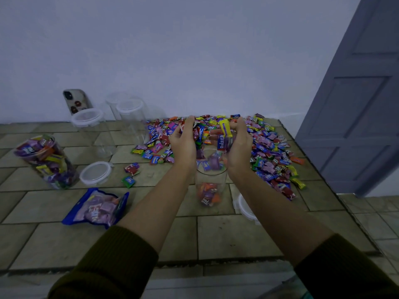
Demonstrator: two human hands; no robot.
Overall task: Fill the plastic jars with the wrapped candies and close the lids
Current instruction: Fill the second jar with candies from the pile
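The jar stands upright on the table, near its front. Its long axis is vertical, its mouth opens upward, and its bottom is thinly covered. Just above the mouth we hold our left hand and right hand palm to palm, with the fingers curled round a heap of candies. Behind them spreads the pile. A lid lies just right of the jar. To the left are a full jar, another lid, a blue bag, two empty jars and a phone against the wall.
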